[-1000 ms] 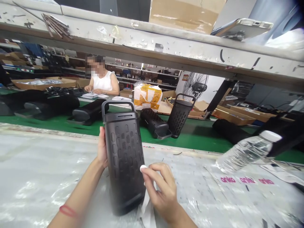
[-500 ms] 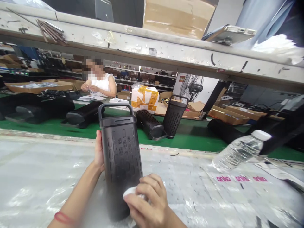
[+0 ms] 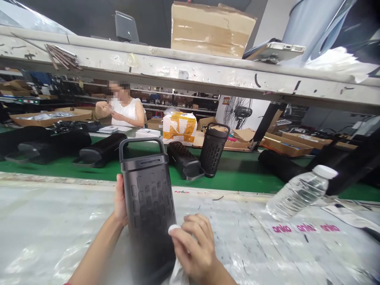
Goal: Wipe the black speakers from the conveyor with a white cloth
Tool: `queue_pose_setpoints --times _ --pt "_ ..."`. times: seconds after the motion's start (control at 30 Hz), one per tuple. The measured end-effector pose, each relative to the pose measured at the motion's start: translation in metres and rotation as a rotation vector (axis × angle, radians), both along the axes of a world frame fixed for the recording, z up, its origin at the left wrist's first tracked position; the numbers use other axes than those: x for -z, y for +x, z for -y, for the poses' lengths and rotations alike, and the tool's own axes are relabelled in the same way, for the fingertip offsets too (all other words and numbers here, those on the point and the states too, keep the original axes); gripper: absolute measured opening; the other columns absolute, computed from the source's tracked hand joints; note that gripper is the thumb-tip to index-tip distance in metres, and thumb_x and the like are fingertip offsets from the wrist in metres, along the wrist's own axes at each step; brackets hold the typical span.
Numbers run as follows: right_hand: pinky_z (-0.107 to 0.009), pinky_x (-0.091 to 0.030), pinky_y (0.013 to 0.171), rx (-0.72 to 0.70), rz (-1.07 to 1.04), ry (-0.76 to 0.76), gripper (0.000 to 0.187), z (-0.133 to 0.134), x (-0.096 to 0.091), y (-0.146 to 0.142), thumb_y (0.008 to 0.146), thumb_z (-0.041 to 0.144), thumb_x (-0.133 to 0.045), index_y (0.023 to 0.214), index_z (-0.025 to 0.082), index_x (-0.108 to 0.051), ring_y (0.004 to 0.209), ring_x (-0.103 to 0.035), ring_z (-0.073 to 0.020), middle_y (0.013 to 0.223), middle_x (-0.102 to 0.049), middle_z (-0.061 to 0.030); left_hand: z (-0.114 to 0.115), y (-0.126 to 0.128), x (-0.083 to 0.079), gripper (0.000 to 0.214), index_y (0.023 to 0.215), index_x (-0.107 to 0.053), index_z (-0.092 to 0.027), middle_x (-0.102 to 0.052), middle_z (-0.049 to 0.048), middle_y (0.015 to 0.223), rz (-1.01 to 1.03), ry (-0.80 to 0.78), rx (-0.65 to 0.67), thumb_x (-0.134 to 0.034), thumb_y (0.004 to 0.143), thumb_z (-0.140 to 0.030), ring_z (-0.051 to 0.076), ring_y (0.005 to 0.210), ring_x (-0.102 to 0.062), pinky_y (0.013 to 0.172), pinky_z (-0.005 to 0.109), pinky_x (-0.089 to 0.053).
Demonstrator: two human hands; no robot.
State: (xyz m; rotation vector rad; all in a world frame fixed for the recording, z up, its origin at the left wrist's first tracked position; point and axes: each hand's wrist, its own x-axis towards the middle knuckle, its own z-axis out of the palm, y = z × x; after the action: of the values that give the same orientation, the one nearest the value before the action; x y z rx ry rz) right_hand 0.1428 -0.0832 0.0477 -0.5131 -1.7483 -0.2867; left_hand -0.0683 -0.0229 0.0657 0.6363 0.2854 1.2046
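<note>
A black portable speaker [image 3: 148,198] with a carry handle on top and slot-shaped dimples on its front stands tall before me, tilted slightly. My left hand [image 3: 120,202] grips it along its left side; most of those fingers are hidden behind it. A white cloth [image 3: 179,273] is pinched in my right hand [image 3: 194,245], close by the lower right edge of the speaker. Part of the cloth hangs below the fingers. Whether the cloth touches the speaker is unclear.
On the green conveyor belt [image 3: 237,170] are more black speakers, one upright [image 3: 214,150]. A water bottle [image 3: 299,192] leans at right on the plastic-covered bench [image 3: 237,245]. A shelf [image 3: 166,65] crosses above. Across the belt sits a person [image 3: 127,113].
My right hand with the cloth has moved right and slightly up, away from the speaker's front to its edge. More cloth shows hanging down. The view has tilted upward slightly.
</note>
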Motion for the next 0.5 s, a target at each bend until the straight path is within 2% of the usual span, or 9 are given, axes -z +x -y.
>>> queue_pose_setpoints --times 0.17,0.23,0.3,0.37,0.5 --pt "-0.027 -0.041 0.078 -0.103 0.001 0.142 0.034 0.011 0.005 -0.019 0.093 0.011 -0.041 0.071 0.023 -0.064 0.065 -0.052 -0.0114 0.054 -0.050 0.0037 0.000 -0.005 0.004 0.094 0.121 -0.066 -0.016 -0.070 0.0140 0.115 0.020 0.021 0.023 -0.039 0.068 -0.088 0.038 0.119 -0.057 0.111 0.058 -0.030" --pt "-0.028 -0.040 0.082 -0.034 -0.006 0.062 0.031 0.007 -0.001 -0.012 0.095 0.012 -0.044 0.076 0.022 -0.067 0.070 -0.055 -0.0120 0.059 -0.055 0.0028 -0.003 -0.007 0.005 0.091 0.119 -0.067 -0.017 -0.071 0.0132 0.113 0.030 0.025 0.014 -0.040 0.069 -0.088 0.038 0.116 -0.059 0.110 0.058 -0.033" --pt "-0.030 -0.040 0.082 0.050 -0.071 -0.044 0.021 0.002 -0.008 -0.002 0.093 0.012 -0.051 0.084 0.018 -0.069 0.078 -0.057 -0.0146 0.067 -0.058 -0.0009 -0.006 -0.008 0.006 0.087 0.116 -0.069 -0.018 -0.073 0.0120 0.110 0.038 0.025 0.009 -0.041 0.069 -0.087 0.037 0.112 -0.062 0.107 0.057 -0.037" --pt "-0.030 -0.041 0.079 0.069 -0.098 -0.108 0.016 0.000 -0.010 0.000 0.092 0.010 -0.053 0.088 0.013 -0.068 0.078 -0.056 -0.0153 0.070 -0.060 -0.0033 -0.008 -0.010 0.008 0.087 0.116 -0.069 -0.019 -0.072 0.0126 0.110 0.039 0.015 0.012 -0.042 0.069 -0.087 0.038 0.110 -0.063 0.102 0.058 -0.042" --pt "-0.026 -0.042 0.076 -0.050 -0.123 0.066 0.034 0.010 -0.002 -0.024 0.097 0.013 -0.042 0.072 0.019 -0.063 0.068 -0.054 -0.0111 0.058 -0.053 0.0023 -0.009 -0.012 0.009 0.092 0.129 -0.060 -0.020 -0.065 0.0164 0.123 0.048 -0.001 0.007 -0.041 0.069 -0.086 0.037 0.110 -0.063 0.095 0.058 -0.047"
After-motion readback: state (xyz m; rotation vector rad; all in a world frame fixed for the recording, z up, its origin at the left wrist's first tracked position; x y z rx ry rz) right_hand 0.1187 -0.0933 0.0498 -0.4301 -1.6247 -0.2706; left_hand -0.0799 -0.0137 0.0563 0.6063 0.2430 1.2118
